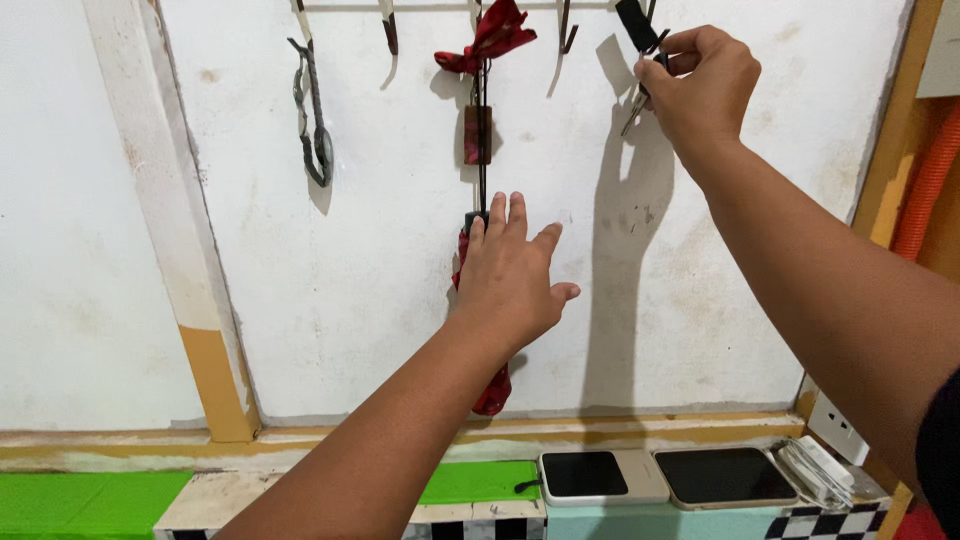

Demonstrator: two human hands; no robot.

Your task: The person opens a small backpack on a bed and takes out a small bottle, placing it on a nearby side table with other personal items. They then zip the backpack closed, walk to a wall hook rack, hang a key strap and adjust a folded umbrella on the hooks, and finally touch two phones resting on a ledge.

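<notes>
My right hand point(705, 85) is raised near the top of the wall, fingers closed on a black key fob with metal keys point(640, 55) that hang by a hook on a rail. My left hand point(510, 270) is flat against the white wall, fingers spread, resting over a folded red umbrella point(492, 390) that hangs from a hook. The umbrella's red strap end point(490, 35) shows above at the rail. Most of the umbrella's middle is hidden behind my left hand and forearm.
A grey metal hook tool point(315, 120) hangs at the left of the rail. Below, on a ledge, lie two dark-screened devices point(600, 475) point(725, 477) and a stack of white items point(815, 470). A wall socket point(835, 425) and an orange hose point(925, 185) are at right.
</notes>
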